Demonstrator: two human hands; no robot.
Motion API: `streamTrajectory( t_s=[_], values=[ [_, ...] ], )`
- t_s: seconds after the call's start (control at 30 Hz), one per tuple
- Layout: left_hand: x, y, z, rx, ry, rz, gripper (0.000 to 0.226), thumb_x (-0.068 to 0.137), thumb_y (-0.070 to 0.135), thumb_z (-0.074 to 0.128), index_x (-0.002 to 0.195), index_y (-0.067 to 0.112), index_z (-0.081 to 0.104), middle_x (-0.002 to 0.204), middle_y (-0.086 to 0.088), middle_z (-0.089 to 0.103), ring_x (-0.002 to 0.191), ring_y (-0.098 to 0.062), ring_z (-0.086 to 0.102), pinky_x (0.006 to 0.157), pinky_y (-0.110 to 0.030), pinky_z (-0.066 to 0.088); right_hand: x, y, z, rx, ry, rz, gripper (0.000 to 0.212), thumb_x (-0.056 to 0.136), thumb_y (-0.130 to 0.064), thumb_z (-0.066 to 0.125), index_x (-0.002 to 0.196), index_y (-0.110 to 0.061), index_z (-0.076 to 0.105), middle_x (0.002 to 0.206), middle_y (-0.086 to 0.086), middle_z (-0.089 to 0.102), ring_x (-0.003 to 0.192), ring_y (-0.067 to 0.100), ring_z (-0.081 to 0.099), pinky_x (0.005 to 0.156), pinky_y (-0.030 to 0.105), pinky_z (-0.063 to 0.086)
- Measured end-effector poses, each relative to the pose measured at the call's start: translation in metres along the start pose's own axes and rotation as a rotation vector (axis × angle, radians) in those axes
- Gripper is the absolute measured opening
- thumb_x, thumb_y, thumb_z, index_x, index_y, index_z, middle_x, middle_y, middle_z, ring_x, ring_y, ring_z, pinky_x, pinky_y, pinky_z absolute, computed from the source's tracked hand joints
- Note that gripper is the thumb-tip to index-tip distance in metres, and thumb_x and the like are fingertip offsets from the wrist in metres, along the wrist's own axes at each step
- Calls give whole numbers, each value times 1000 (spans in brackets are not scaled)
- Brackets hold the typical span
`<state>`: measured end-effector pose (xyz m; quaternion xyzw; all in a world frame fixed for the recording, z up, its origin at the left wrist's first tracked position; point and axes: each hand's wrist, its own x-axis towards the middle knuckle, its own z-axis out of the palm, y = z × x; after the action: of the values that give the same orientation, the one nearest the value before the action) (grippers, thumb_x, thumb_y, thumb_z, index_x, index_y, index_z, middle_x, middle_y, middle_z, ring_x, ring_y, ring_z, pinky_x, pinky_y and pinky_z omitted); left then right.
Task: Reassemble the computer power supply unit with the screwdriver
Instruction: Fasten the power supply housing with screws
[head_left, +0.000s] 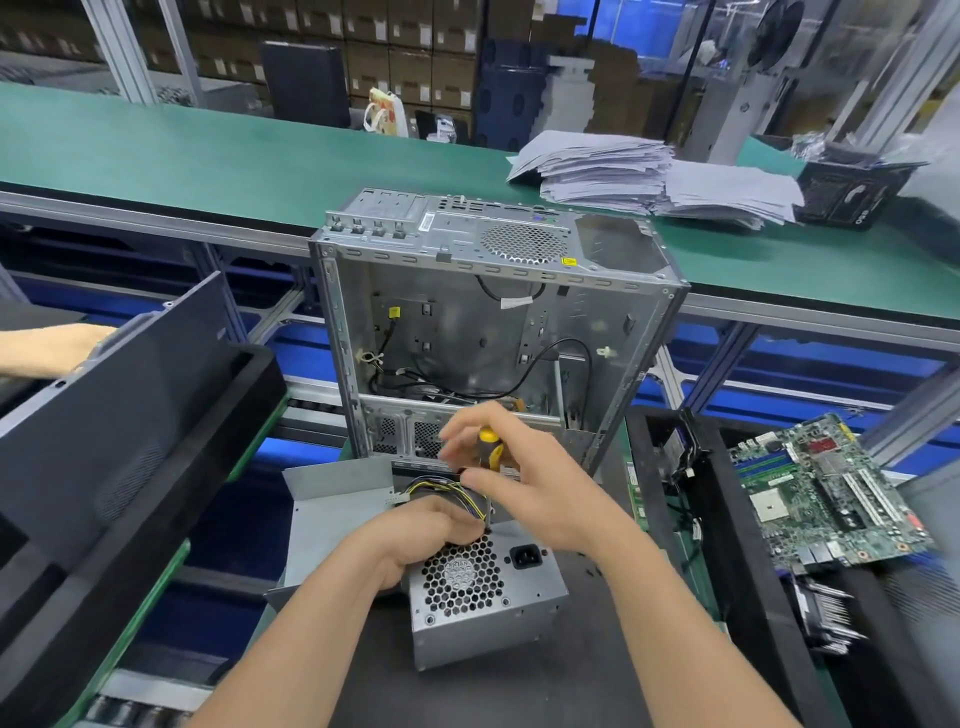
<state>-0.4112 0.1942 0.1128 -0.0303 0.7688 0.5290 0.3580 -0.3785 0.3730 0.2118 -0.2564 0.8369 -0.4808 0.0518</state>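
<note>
Our right hand grips the screwdriver; our left hand clasps the power supply by its top edge, likely heavy and rigid.

The left hand hides from us the tip of the screwdriver and what its own fingers hold.

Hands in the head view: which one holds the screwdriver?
The right hand, gripping the yellow-and-black screwdriver; the left hand only rests on the power supply unit.
</note>
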Motion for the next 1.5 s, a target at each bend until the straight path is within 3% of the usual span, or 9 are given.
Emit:
streamTrajectory(
  t_s=[0.2,0.37,0.6,0.77,0.87,0.97,1.1,1.33,1.5],
  values=[
    [-5,1,1,29,-15,81,34,95,28,67,129,27,63,134,0,62,128,-20,53,116,-42,38,3,1,-24,211,-392,-38,27,101,7,58,115,-14,65,121,6,73,123,29,68,98,34,54],
    [0,0,2,16,-8,20,13,95,25,73,107,23,76,125,1,70,128,-20,56,118,-39,35,4,2,-16,294,21,111,24,91,12,71,104,-6,63,101,14,78,102,23,77,89,31,60],
    [5,-4,0,16,-41,2,30,94,36,74,118,18,74,133,-4,68,132,-25,54,121,-47,32,-4,3,19,-155,655,288,38,78,-39,91,93,-29,57,74,-12,74,69,13,70,72,29,55],
    [5,-4,-1,20,-33,-4,24,92,35,76,113,25,74,130,1,67,131,-20,52,120,-43,32,-9,7,5,-104,263,63,45,98,-13,68,125,-46,56,109,-18,71,87,6,66,84,28,52],
    [3,-4,0,-12,-4,-20,23,89,34,79,109,25,75,126,1,69,129,-20,54,119,-45,34,-10,5,-14,66,-69,-25,54,99,11,51,133,-29,63,137,-12,65,132,13,61,109,37,52],
    [3,-3,0,-11,8,-24,15,91,28,77,106,29,77,127,3,69,129,-19,54,118,-43,35,-3,0,-27,127,-235,-16,52,96,19,52,127,-19,70,136,-4,69,131,16,64,107,37,54],
    [3,-3,1,-4,6,-21,13,93,26,75,105,29,76,127,3,69,129,-19,54,115,-37,37,4,-4,-26,88,-105,33,35,90,9,73,107,-21,75,105,1,76,102,18,74,91,38,60],
    [3,-2,0,23,-35,-26,24,94,38,74,114,25,74,133,1,66,131,-21,51,116,-37,32,-4,7,6,-272,590,250,37,81,-43,88,80,-25,55,63,-7,61,59,11,56,58,23,49],
    [2,-1,0,11,-36,-18,19,93,34,74,111,28,74,126,7,67,128,-17,51,107,-32,33,-6,5,-2,-145,276,148,17,100,-29,70,104,-32,54,90,-8,66,79,6,62,75,34,54]
  ],
)
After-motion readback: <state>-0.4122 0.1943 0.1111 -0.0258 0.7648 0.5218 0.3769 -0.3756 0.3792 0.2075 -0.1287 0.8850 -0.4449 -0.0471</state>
